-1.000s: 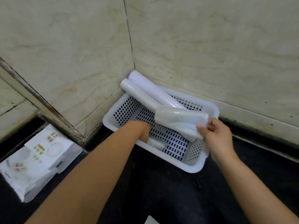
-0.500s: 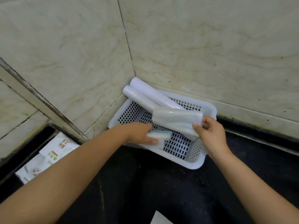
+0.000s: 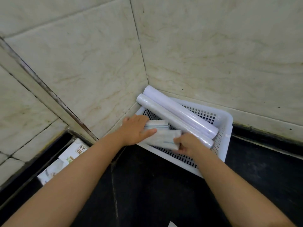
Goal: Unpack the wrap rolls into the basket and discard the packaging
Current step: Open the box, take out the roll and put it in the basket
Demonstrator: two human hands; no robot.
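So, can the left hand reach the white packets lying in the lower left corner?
Probably yes: the left hand is busy at the basket, but nothing visible lies between it and the packets.

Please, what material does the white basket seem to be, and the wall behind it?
The white basket looks like moulded plastic, smooth and slightly glossy: thin walls, a rounded rim and regular rows of small holes. The wall looks like polished stone or ceramic tile, probably marble-patterned: beige veining, soft sheen, dark joints.

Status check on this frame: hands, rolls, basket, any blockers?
Left hand on small roll; right hand gripping short roll. Both inside white basket, beside two long rolls. Nothing blocking.
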